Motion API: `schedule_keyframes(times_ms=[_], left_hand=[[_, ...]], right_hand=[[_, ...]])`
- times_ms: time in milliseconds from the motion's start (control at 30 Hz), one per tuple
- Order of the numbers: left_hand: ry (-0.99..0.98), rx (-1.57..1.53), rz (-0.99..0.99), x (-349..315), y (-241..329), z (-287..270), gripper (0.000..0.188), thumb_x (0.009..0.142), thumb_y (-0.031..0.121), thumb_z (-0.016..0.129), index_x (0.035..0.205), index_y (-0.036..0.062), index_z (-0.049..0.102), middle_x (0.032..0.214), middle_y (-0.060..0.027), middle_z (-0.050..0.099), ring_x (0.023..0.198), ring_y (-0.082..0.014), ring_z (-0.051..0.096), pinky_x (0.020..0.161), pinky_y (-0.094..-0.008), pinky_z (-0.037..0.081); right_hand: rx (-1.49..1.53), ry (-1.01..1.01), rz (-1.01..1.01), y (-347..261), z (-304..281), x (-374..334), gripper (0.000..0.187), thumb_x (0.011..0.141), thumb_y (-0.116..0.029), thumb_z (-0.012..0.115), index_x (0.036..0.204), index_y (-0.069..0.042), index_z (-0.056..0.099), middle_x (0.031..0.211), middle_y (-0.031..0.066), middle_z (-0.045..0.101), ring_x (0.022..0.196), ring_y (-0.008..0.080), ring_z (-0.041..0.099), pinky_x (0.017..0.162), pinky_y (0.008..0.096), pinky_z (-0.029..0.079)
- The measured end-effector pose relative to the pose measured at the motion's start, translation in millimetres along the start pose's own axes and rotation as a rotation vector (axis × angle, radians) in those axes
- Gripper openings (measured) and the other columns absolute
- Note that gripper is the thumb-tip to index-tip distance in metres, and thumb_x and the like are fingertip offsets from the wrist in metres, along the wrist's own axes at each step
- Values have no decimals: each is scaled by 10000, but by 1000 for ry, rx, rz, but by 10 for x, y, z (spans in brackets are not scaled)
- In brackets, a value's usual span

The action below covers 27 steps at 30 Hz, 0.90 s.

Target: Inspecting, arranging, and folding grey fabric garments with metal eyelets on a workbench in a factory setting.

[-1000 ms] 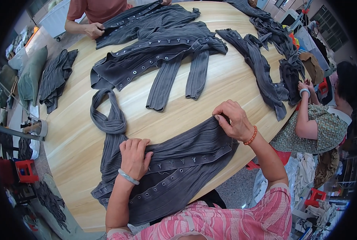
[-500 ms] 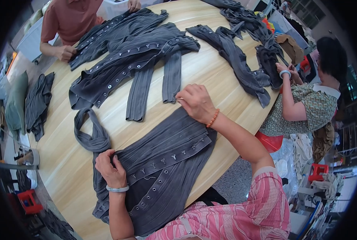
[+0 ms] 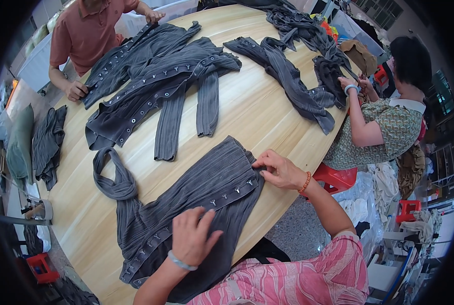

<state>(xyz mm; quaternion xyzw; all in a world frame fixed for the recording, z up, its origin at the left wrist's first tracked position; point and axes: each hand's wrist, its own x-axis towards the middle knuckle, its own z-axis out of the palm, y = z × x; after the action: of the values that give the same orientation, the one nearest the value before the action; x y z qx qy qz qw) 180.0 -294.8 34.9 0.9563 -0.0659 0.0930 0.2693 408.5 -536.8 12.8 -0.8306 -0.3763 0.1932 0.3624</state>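
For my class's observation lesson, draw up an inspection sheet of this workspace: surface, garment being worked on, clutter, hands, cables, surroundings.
Surface: wood-grain table with a curved edge.
Job's things: dark grey ribbed garment laid out in front, a row of metal hooks along one strip; a knotted part lies at its upper left.
Clutter: other dark grey garments across the table, more heaped toward the far right.
Hands: left hand over the garment, fingers spread, contact unclear; right hand has its fingertips at the garment's right end, grip unclear.
Cables: nothing seen that is clearly one.
Surroundings: two people at the table, one in a reddish shirt, one in a green patterned top; red stools.
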Motion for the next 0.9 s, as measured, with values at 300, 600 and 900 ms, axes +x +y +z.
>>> schedule_keyframes(times_ms=[300, 600, 900], left_hand=[[122, 55, 9, 664, -115, 686, 332, 722, 107, 724, 1036, 73, 625, 1023, -99, 575, 945, -282, 542, 793, -397, 422], [451, -782, -475, 740, -303, 357, 180, 966, 151, 609, 1001, -18, 658, 696, 76, 491, 646, -29, 408, 567, -197, 344], [317, -279, -155, 720, -80, 680, 179, 859, 88, 663, 1029, 33, 668, 1004, -131, 683, 917, -299, 652, 808, -368, 494]], right_hand=[[-76, -81, 52, 25, 94, 128, 323, 791, -219, 704, 1057, -54, 626, 1071, 125, 544, 991, 302, 598, 849, 379, 499], [404, -260, 73, -48, -268, -186, 189, 842, -176, 709, 895, -43, 585, 728, -57, 483, 632, 18, 403, 547, 205, 332], [184, -375, 247, -82, -362, -262, 373, 826, -398, 763, 818, -30, 702, 661, 4, 620, 619, 69, 534, 555, 261, 432]])
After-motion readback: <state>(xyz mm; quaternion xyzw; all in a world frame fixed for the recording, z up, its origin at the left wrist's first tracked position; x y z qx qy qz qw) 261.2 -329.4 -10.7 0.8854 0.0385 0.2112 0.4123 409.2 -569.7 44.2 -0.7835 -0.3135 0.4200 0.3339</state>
